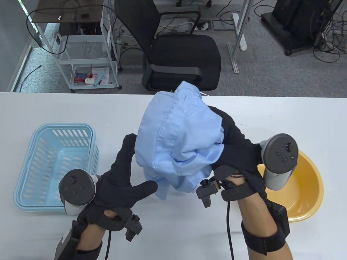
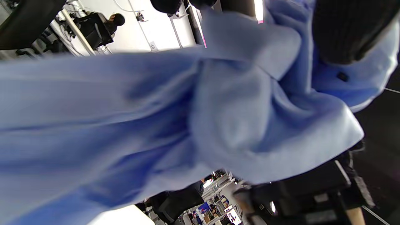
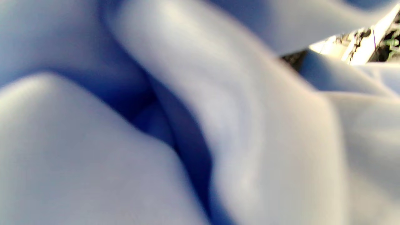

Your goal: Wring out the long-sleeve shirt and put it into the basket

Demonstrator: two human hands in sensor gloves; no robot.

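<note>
Above the table's middle, your right hand (image 1: 235, 151) clutches the bundled shirt (image 1: 181, 135) (left hand (image 1: 122, 176) spread, fingers straight), while the basket (image 1: 24, 184) at nine o'clock awaits it.

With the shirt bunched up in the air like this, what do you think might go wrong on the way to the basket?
1. The right hand alone appears to grip the shirt; the left hand is spread open beside it, so the bundle may slip.
2. A loose fold hangs low near the table and may drag.
3. The basket lies off to the left, so trailing cloth could catch its rim.
</note>
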